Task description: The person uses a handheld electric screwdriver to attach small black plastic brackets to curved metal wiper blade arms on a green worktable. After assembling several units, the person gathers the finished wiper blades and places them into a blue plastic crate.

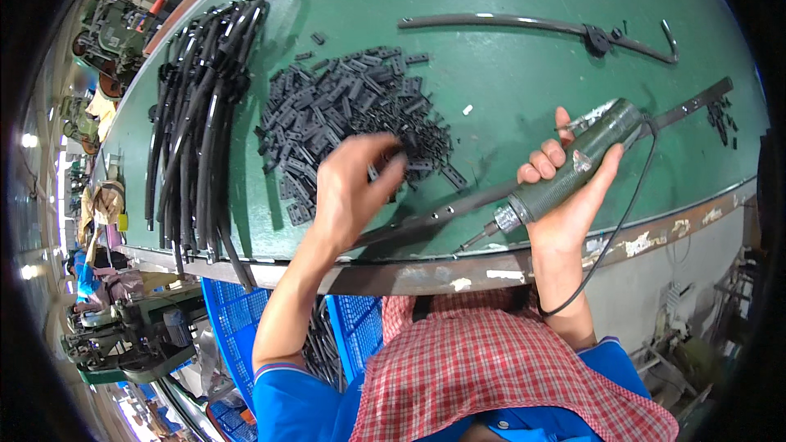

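Note:
My right hand (565,188) is wrapped round a green electric screwdriver (577,165), its bit pointing down and left above the table's near edge. A thin cord runs from the tool's far end down past my right wrist. Under the screwdriver lies a long dark bar (483,196) with holes in it. Over the near side of a heap of small black plastic parts (327,106), my left hand (352,184) is bent with thumb and fingers drawn together, somewhat blurred; what they hold is unclear. Beside its fingertips spreads a pile of small black screws (422,135).
A bundle of black tubes (201,115) lies on the left of the green table (524,86). At the back right rests a bent tube (516,23) with a black knob. Several small dark pieces (720,119) lie far right. Blue crates (356,331) stand below the near edge.

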